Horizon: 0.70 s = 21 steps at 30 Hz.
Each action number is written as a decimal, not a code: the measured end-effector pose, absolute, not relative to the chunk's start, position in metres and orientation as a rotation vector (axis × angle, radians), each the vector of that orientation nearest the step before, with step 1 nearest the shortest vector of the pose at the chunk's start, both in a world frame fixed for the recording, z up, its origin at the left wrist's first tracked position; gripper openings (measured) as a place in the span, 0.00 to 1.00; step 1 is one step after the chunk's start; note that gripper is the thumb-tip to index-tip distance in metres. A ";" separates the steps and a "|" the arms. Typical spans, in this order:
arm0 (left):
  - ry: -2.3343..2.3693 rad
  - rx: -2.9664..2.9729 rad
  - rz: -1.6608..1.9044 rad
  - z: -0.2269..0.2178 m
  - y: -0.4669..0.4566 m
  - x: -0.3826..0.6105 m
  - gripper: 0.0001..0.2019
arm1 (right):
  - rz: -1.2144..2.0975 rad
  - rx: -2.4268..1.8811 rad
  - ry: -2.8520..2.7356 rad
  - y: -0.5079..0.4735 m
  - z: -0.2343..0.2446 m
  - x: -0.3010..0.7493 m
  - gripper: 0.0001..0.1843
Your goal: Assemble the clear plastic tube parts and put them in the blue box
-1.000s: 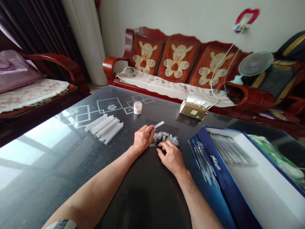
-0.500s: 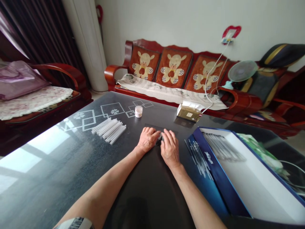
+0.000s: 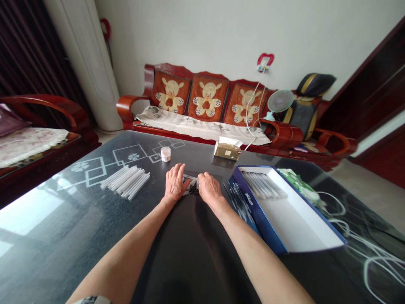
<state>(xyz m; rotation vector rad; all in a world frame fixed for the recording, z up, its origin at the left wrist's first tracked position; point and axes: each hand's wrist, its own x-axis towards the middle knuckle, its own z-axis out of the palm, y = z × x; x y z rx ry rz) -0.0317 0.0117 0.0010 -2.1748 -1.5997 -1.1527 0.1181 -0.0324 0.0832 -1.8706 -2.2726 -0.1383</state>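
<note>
on the dark glass worktop (image 3: 72, 236), the left hand (image 3: 174, 183) and the right hand (image 3: 209, 188) lie palm down, close together, fingers curled inward over small white pieces (image 3: 191, 185) that sit between them. neither hand is clearly clenched or released, and whether either one grips a piece cannot be told. a loose bundle of white plastic tubes (image 3: 125, 181) lies left of the hands, with a small round jar (image 3: 165, 154) beyond it. to the right stands an open blue box (image 3: 257, 211) holding slender clear tubes (image 3: 262, 185), and a brown paper packet (image 3: 227, 150) sits past the hands.
</note>
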 end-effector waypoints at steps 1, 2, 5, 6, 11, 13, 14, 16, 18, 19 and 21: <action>-1.627 -2.150 -1.170 -0.001 0.013 -0.032 0.31 | -0.133 -1.884 -2.248 -0.036 0.088 0.124 0.13; -1.648 -2.138 -1.178 -0.003 0.015 -0.032 0.32 | -0.135 -1.885 -2.213 -0.039 0.094 0.132 0.11; -1.684 -2.115 -1.175 -0.009 0.020 -0.033 0.31 | -0.179 -1.834 -2.054 -0.047 0.112 0.169 0.09; -1.689 -2.112 -1.176 -0.010 0.021 -0.033 0.30 | -0.196 -1.815 -1.993 -0.049 0.118 0.185 0.09; -1.678 -2.109 -1.202 -0.012 0.021 -0.034 0.26 | -0.242 -1.940 -1.740 -0.047 0.131 0.279 0.11; -1.679 -2.113 -1.192 -0.010 0.020 -0.034 0.25 | -0.168 -2.104 -1.673 -0.044 0.126 0.310 0.13; -1.679 -2.114 -1.184 -0.010 0.020 -0.034 0.25 | -0.098 -2.207 -1.622 -0.042 0.121 0.322 0.14; -1.676 -2.112 -1.172 -0.009 0.019 -0.034 0.24 | 0.021 -2.342 -1.565 -0.038 0.110 0.338 0.13; -1.673 -2.109 -1.162 -0.010 0.020 -0.034 0.24 | 0.080 -2.405 -1.549 -0.034 0.097 0.343 0.11; -1.672 -2.107 -1.156 -0.011 0.021 -0.034 0.23 | 0.093 -2.418 -1.554 -0.032 0.092 0.343 0.10; -1.663 -2.105 -1.147 -0.014 0.022 -0.035 0.23 | 0.114 -2.436 -1.570 -0.026 0.083 0.340 0.10</action>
